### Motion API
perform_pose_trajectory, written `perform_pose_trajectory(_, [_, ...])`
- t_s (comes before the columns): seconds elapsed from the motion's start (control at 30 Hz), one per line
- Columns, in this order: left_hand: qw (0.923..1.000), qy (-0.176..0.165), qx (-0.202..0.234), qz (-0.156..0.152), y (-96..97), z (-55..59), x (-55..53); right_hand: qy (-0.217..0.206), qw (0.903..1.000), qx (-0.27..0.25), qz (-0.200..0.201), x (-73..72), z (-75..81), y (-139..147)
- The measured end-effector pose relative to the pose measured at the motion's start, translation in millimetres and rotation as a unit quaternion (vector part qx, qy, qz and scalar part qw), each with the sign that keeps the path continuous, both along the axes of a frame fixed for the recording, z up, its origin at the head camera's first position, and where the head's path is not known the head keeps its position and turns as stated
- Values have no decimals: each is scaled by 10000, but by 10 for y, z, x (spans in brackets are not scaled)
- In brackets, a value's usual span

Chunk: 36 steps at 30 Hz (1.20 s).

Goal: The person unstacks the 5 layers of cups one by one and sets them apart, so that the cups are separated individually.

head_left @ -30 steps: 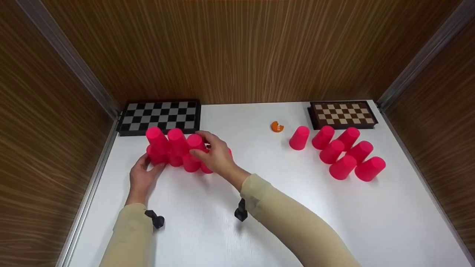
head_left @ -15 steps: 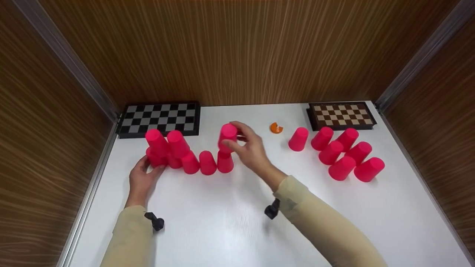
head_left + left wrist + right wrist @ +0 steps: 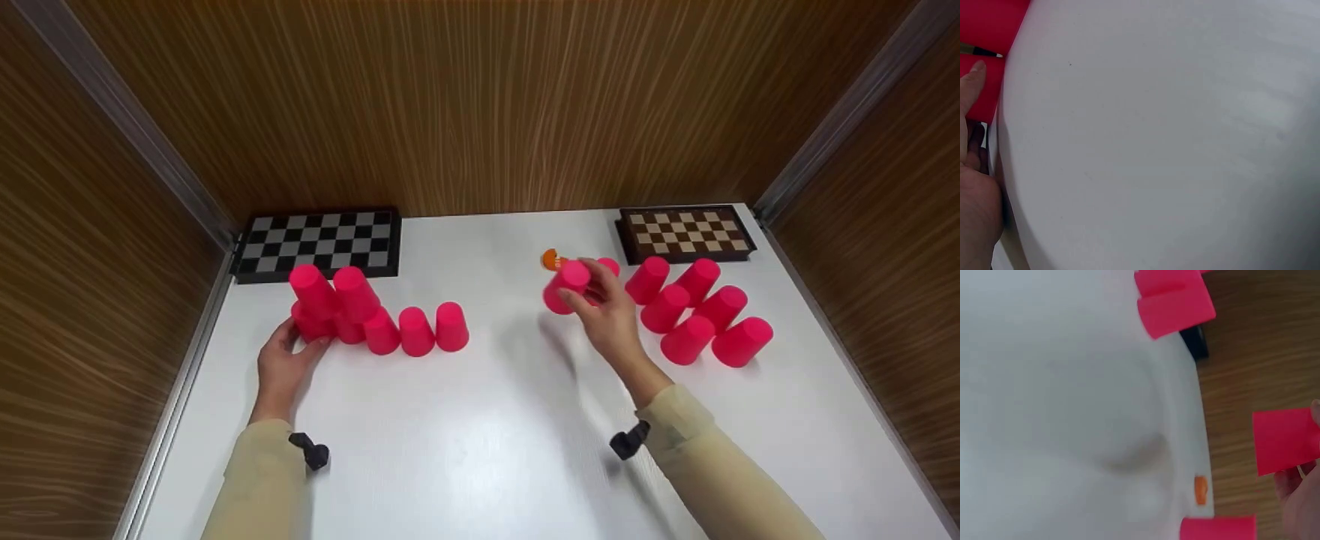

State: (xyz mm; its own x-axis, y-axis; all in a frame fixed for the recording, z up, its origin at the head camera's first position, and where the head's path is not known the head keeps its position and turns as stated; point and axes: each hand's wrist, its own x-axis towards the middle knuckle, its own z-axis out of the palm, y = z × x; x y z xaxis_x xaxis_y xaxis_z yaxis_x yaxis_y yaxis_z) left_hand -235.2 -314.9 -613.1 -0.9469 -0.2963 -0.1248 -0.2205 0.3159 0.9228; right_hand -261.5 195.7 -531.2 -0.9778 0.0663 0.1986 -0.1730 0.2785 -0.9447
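Observation:
With thumb and fingers around it, my left hand (image 3: 283, 371) holds the leftmost lower pink cup (image 3: 309, 327) of a row of upside-down cups on the white table. Two pink cups (image 3: 356, 295) stand on top of that row's left part. In the left wrist view the thumb (image 3: 972, 81) lies against the cup. My right hand (image 3: 616, 324) grips another upside-down pink cup (image 3: 564, 289) in the air, right of the row; the right wrist view shows this held cup (image 3: 1283, 439) too. Behind the right hand one standing cup (image 3: 607, 266) is mostly hidden.
Several upside-down pink cups (image 3: 686, 339) stand in a group at the right. A black-and-grey checkered board (image 3: 319, 244) lies at the back left, a brown checkered board (image 3: 686, 231) at the back right. A small orange piece (image 3: 550, 259) lies near the back edge.
My right hand has lifted a cup off the upper layer at the left and carried it to the right, past the row's end. The left hand stays at its cup.

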Motion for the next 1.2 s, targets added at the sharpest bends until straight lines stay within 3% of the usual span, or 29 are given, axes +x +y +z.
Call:
perform_pose_trajectory(0.27, [10000, -18, 42, 8, -24, 24, 8, -412, 9979, 5, -505, 136, -293, 449])
perform_pose_trajectory(0.57, [9998, -183, 54, 43, -57, 18, 39, -1216, 9894, 154, -783, 200, -430, 626])
perform_pose_trajectory(1.0, [9998, 148, 135, 75, -42, -25, 4, -1136, 9886, 509, -842, 152, -503, 696])
perform_pose_trajectory(1.2, [10000, 13, 53, -25, -15, -12, 3, -1323, 9847, 644, -933, 154, -516, 740])
